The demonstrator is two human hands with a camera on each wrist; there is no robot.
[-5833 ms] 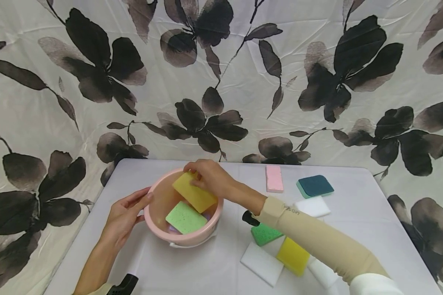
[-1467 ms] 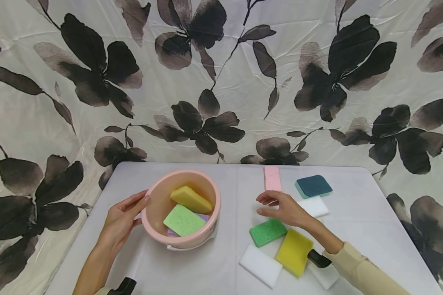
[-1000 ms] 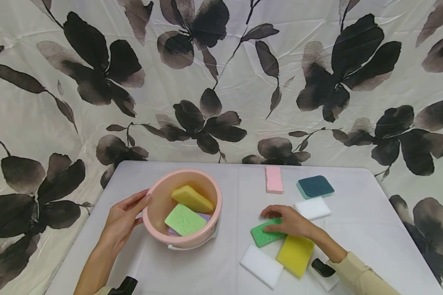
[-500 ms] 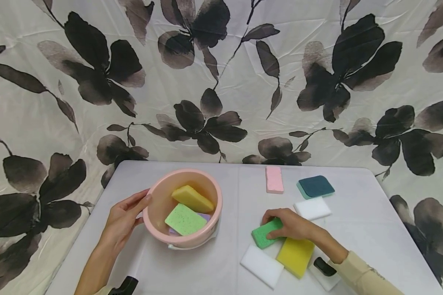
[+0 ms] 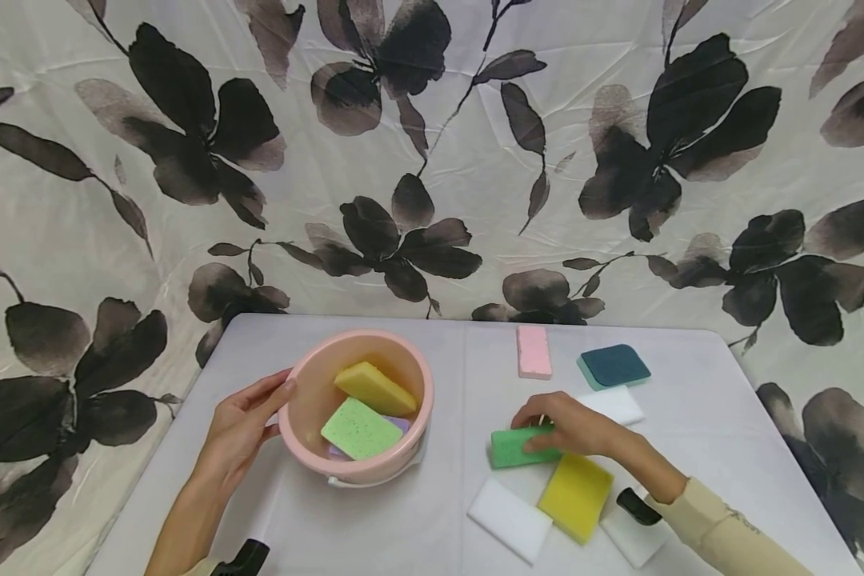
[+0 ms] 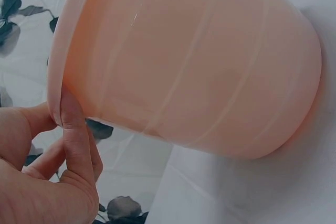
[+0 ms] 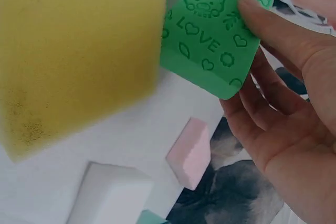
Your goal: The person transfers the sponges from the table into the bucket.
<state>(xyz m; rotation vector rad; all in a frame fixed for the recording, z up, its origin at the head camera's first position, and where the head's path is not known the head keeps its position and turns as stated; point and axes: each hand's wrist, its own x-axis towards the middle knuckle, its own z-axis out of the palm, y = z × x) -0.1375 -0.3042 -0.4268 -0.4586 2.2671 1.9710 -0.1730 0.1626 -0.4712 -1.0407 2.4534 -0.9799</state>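
Note:
My left hand (image 5: 241, 428) pinches the rim of a pink bucket (image 5: 298, 436) between thumb and fingers; the left wrist view shows the grip on the bucket's edge. Inside the bucket lie a yellow sponge (image 5: 374, 390), a light green sponge (image 5: 360, 430) and part of a purple one (image 5: 399, 422). To the right, my right hand (image 5: 576, 428) grips a green sponge (image 5: 513, 450), thumb on its near face and fingers behind. Embossed drawings and the word LOVE show on this sponge (image 7: 210, 40) in the right wrist view. A yellow sponge (image 5: 576, 498) lies just below that hand.
Two white sponges, one at the front (image 5: 510, 520) and one partly under the right wrist (image 5: 630, 532), flank the yellow one. Behind the right hand lie another white sponge (image 5: 615, 406), a pink sponge (image 5: 534, 352) and a dark teal scouring sponge (image 5: 614, 366). A floral cloth hangs behind the table.
My right hand has left the bucket after letting go of a yellow sponge inside, moved right, and taken hold of the green sponge, which is now tilted up. My left hand stays on the rim.

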